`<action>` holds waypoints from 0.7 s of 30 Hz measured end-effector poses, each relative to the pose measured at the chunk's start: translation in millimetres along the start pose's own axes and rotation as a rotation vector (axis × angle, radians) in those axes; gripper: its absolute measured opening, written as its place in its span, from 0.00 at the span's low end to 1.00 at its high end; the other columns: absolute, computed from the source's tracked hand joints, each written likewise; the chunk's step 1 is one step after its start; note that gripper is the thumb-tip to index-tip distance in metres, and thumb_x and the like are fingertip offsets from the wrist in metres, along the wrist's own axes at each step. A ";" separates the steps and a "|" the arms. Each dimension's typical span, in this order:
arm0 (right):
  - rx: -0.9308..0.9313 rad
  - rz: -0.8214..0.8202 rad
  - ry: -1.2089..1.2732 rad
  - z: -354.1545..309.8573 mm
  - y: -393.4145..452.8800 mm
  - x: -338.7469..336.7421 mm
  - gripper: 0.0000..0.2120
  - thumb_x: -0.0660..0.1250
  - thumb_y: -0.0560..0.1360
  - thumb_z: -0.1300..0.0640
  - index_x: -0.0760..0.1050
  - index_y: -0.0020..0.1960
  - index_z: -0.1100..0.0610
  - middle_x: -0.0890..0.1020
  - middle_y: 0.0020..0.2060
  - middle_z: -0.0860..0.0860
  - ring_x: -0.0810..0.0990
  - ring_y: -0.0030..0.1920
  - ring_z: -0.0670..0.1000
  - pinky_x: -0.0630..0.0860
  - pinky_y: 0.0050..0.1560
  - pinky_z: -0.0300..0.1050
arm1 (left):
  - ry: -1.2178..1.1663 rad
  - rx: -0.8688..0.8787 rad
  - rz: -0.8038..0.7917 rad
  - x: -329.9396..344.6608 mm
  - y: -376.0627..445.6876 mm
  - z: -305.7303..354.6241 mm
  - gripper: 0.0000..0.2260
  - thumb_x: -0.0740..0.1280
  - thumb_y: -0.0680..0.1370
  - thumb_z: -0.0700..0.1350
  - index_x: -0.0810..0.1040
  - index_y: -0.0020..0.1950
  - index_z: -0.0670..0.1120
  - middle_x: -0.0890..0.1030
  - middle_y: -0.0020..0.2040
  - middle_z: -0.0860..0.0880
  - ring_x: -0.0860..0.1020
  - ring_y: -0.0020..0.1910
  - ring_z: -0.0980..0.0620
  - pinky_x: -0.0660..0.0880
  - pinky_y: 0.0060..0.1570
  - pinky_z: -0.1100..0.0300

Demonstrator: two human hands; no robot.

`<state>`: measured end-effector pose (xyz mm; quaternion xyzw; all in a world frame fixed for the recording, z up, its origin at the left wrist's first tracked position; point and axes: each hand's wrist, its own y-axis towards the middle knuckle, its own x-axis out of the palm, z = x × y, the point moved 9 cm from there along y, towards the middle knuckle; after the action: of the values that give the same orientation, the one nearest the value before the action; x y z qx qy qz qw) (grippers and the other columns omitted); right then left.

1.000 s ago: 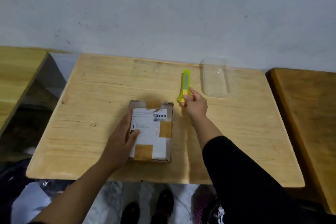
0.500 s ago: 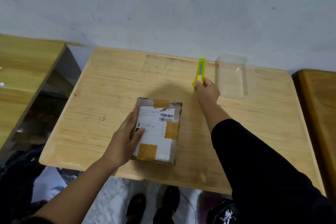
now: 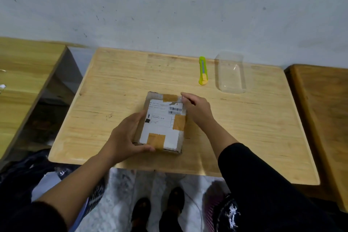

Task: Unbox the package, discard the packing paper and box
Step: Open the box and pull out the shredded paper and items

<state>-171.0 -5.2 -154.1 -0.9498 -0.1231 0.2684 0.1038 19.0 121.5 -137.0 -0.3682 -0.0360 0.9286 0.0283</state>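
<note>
A small cardboard box [image 3: 162,128] with a white shipping label and brown tape patches lies flat in the middle of the wooden table [image 3: 244,128]. My left hand [image 3: 124,135] grips its near left corner, thumb along the near edge. My right hand [image 3: 197,111] is against the box's far right corner, fingers curled onto the top edge there. The box is closed and its contents are hidden. A green and yellow utility knife [image 3: 203,71] lies by itself at the far side of the table, apart from both hands.
A clear plastic tray [image 3: 230,73] lies right of the knife near the wall. Other wooden tables stand at the left [image 3: 24,66] and right [image 3: 320,109]. Dark bags [image 3: 22,171] sit on the floor at the near left, and my feet [image 3: 158,211] show below the table edge.
My right hand set the utility knife down at the far side of the table and came back to the box's far right corner. My left hand shifted its hold to the near left corner.
</note>
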 end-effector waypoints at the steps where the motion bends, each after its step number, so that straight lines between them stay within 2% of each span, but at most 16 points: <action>1: 0.022 0.016 0.022 3.5 -5.1 -3.0 0.16 0.61 0.78 0.53 0.75 0.64 0.53 0.77 0.64 0.49 0.72 0.65 0.48 0.66 0.62 0.38 | 0.020 0.022 0.019 -4.4 1.6 1.1 0.50 0.66 0.56 0.75 0.61 0.72 0.52 0.66 0.65 0.62 0.66 0.65 0.58 0.69 0.63 0.55; 3: 0.044 0.052 0.061 9.2 -16.6 -9.4 0.17 0.61 0.77 0.54 0.73 0.66 0.52 0.75 0.66 0.50 0.71 0.67 0.48 0.65 0.64 0.38 | 0.044 0.019 0.086 -14.5 5.2 -6.4 0.49 0.71 0.56 0.71 0.64 0.71 0.48 0.70 0.65 0.57 0.68 0.64 0.55 0.70 0.62 0.54; 6: 0.052 0.104 0.046 16.8 -37.1 -15.7 0.20 0.61 0.77 0.56 0.69 0.69 0.53 0.73 0.68 0.50 0.69 0.68 0.48 0.61 0.63 0.33 | 0.092 -0.063 0.213 -29.4 14.3 -24.5 0.43 0.79 0.58 0.54 0.68 0.69 0.43 0.74 0.63 0.41 0.73 0.62 0.43 0.73 0.59 0.45; 8: 0.054 0.137 0.018 22.0 -51.0 -16.7 0.23 0.64 0.76 0.57 0.67 0.70 0.54 0.72 0.68 0.51 0.69 0.68 0.48 0.60 0.63 0.33 | 0.101 -0.135 0.285 -36.4 21.3 -31.5 0.37 0.78 0.62 0.50 0.69 0.67 0.41 0.76 0.60 0.39 0.74 0.60 0.41 0.74 0.58 0.46; 11: 0.055 0.178 -0.016 25.9 -73.3 -11.3 0.27 0.69 0.73 0.56 0.67 0.70 0.56 0.73 0.66 0.53 0.70 0.66 0.50 0.61 0.63 0.33 | 0.001 -0.259 0.397 -41.3 25.1 -32.9 0.25 0.74 0.70 0.45 0.73 0.64 0.41 0.81 0.54 0.40 0.78 0.55 0.42 0.71 0.55 0.55; 13: 0.043 0.214 -0.014 25.1 -88.3 -5.1 0.28 0.71 0.71 0.56 0.68 0.69 0.56 0.75 0.63 0.53 0.72 0.63 0.49 0.63 0.60 0.28 | -0.091 -0.330 0.382 -33.1 23.3 -31.5 0.19 0.68 0.75 0.45 0.73 0.65 0.43 0.81 0.57 0.42 0.78 0.57 0.45 0.70 0.56 0.59; 15: 0.033 0.256 -0.003 22.4 -102.6 0.8 0.27 0.72 0.71 0.57 0.69 0.68 0.57 0.76 0.60 0.52 0.73 0.57 0.46 0.62 0.50 0.16 | -0.185 -0.320 0.311 -20.3 20.0 -28.8 0.21 0.66 0.77 0.48 0.69 0.68 0.45 0.77 0.63 0.45 0.75 0.62 0.48 0.68 0.56 0.61; 17: 0.029 0.292 0.016 21.2 -114.1 5.9 0.26 0.71 0.71 0.58 0.69 0.68 0.56 0.75 0.56 0.50 0.71 0.53 0.43 0.61 0.42 0.13 | -0.261 -0.265 0.203 -6.7 15.9 -26.5 0.32 0.69 0.73 0.51 0.60 0.73 0.47 0.71 0.69 0.47 0.72 0.66 0.49 0.69 0.59 0.60; 19: 0.029 0.309 0.050 20.7 -120.8 9.8 0.26 0.72 0.71 0.59 0.70 0.68 0.54 0.74 0.53 0.48 0.72 0.51 0.42 0.61 0.41 0.13 | -0.216 -0.241 0.121 1.4 13.9 -29.8 0.43 0.74 0.68 0.53 0.52 0.76 0.48 0.66 0.73 0.48 0.68 0.69 0.48 0.68 0.63 0.56; 21: 0.011 0.319 0.053 18.4 -121.9 10.9 0.24 0.72 0.71 0.61 0.73 0.66 0.52 0.75 0.51 0.48 0.73 0.47 0.40 0.63 0.43 0.14 | -0.185 -0.242 0.097 3.3 16.0 -34.5 0.48 0.76 0.66 0.54 0.49 0.76 0.48 0.64 0.74 0.47 0.66 0.70 0.47 0.67 0.65 0.54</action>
<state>-193.6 116.0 -142.7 -0.9635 0.0333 0.2568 0.0682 39.9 107.5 -165.7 -0.2832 -0.1321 0.9477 -0.0645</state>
